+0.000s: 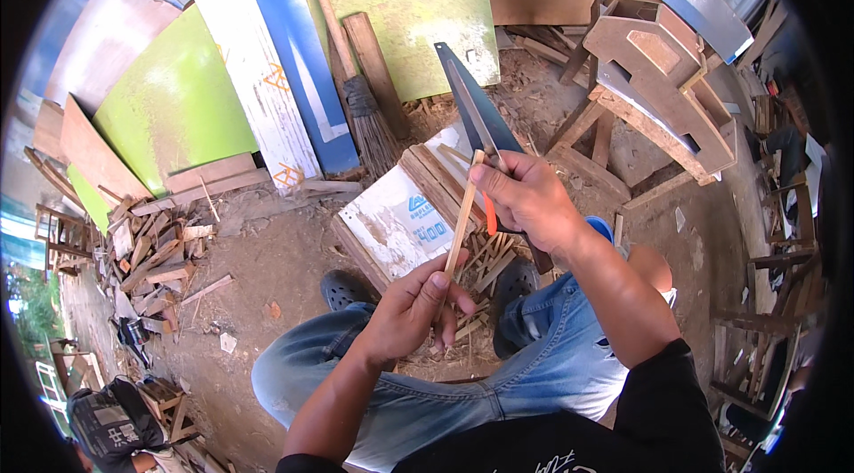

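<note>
The thin wooden strip (464, 215) runs away from the left hand (409, 313), closed on its nearer part, toward the right hand (529, 197), whose fingers grip its far end and the saw (478, 105).

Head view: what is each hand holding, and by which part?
The left hand holds a thin wooden strip near its lower end; the right hand pinches its upper end and also grips the saw at its handle end.

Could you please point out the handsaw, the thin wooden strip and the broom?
Handsaw (479, 106): head view, on its blade.
Thin wooden strip (463, 217): head view, midway along its length.
Broom (372, 128): head view, on its bristles.
</note>
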Available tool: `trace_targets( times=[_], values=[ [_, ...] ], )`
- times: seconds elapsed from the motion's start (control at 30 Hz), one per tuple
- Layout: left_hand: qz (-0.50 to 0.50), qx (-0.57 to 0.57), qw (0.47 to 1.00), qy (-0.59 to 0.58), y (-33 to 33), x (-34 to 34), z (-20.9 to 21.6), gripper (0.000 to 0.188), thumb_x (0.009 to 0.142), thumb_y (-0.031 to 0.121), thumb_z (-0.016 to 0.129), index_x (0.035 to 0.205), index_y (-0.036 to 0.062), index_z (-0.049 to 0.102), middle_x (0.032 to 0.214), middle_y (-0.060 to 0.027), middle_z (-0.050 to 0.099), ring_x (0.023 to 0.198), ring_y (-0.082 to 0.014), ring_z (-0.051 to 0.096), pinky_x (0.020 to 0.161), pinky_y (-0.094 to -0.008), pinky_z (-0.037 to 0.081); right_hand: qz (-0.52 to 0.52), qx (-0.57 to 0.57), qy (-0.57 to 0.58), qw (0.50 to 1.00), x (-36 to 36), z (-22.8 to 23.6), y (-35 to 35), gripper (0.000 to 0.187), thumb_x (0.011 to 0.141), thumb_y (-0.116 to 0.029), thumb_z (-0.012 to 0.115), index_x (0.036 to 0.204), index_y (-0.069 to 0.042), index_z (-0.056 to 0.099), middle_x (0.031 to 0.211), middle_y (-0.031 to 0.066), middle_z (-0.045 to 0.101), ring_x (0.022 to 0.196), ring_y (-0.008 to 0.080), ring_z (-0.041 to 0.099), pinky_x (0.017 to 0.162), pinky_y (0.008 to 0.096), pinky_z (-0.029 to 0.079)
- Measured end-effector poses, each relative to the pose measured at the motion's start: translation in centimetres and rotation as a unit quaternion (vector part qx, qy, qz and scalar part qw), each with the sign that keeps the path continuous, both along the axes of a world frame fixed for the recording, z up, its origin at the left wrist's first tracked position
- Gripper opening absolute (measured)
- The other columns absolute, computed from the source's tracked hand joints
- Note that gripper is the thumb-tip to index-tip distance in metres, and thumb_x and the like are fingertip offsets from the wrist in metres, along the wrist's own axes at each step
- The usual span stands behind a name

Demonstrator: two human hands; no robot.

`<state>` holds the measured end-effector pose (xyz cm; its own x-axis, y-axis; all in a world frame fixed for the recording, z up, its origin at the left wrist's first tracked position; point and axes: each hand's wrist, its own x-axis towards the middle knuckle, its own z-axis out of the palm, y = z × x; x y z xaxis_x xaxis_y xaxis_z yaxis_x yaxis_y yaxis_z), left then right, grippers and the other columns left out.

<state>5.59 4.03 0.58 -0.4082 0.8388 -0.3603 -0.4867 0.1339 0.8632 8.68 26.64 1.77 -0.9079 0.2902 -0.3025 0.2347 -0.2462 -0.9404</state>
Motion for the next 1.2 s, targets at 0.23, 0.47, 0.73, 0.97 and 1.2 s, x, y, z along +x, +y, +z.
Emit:
trace_targets(
  times=[0.23, 0.47, 0.73, 0.97, 1.2],
  values=[
    [0.041, -0.052, 0.997, 0.044, 0.5, -0.5, -0.3, 0.035, 0.108, 0.027, 0.04, 0.132, 0.0031, 0.051, 0.069, -0.0004, 0.05, 0.049, -0.0067, 0.046, 0.045, -0.021, 0.038, -0.025, 0.298, 0.068, 0.952, 0.1, -1.3, -0.7, 0.037, 0.101, -0.035, 0.058, 0.104, 0.001, 0.064, 0.073, -0.0027, 0.057, 0.062, 0.0118, 0.054, 0.055, 0.029, 0.046],
    [0.119, -0.057, 0.991, 0.036, 0.3, -1.2, -0.4, 0.03, 0.108, 0.025, 0.041, 0.125, 0.0031, 0.053, 0.063, 0.0022, 0.045, 0.047, -0.0052, 0.04, 0.043, -0.0212, 0.034, 0.136, 0.516, 0.124, 0.837, 2.4, -2.1, -2.8, 0.022, 0.093, -0.025, 0.067, 0.102, -0.005, 0.069, 0.084, 0.0131, 0.068, 0.075, 0.0313, 0.067, 0.065, 0.0385, 0.053],
    [0.063, -0.053, 0.986, 0.147, -0.4, -0.3, -0.7, 0.028, 0.108, 0.023, 0.041, 0.12, 0.0014, 0.054, 0.059, 0.0039, 0.044, 0.048, -0.0043, 0.043, 0.045, -0.0217, 0.035, -0.023, 0.528, 0.061, 0.847, -0.8, -1.3, 1.8, 0.033, 0.099, -0.034, 0.06, 0.101, -0.002, 0.068, 0.076, 0.0125, 0.063, 0.065, 0.0234, 0.062, 0.062, 0.0348, 0.051],
    [0.111, -0.015, 0.993, -0.038, -0.3, -1.2, 0.0, 0.037, 0.109, 0.031, 0.037, 0.121, 0.0002, 0.053, 0.064, 0.0013, 0.042, 0.045, -0.0066, 0.039, 0.042, -0.0224, 0.034, -0.018, 0.406, 0.108, 0.907, 0.7, -1.1, 0.8, 0.038, 0.103, -0.034, 0.055, 0.101, 0.002, 0.067, 0.075, 0.0088, 0.061, 0.07, 0.0118, 0.054, 0.065, 0.0303, 0.048],
    [0.101, 0.01, 0.99, -0.101, -0.5, -1.2, 0.1, 0.033, 0.109, 0.035, 0.036, 0.114, 0.006, 0.051, 0.065, 0.002, 0.038, 0.047, -0.0079, 0.038, 0.045, -0.0229, 0.033, 0.136, 0.543, 0.166, 0.812, 2.1, -1.9, -3.4, 0.02, 0.094, -0.027, 0.064, 0.098, -0.008, 0.066, 0.081, 0.0099, 0.067, 0.07, 0.0308, 0.066, 0.059, 0.0402, 0.053]
  ],
)
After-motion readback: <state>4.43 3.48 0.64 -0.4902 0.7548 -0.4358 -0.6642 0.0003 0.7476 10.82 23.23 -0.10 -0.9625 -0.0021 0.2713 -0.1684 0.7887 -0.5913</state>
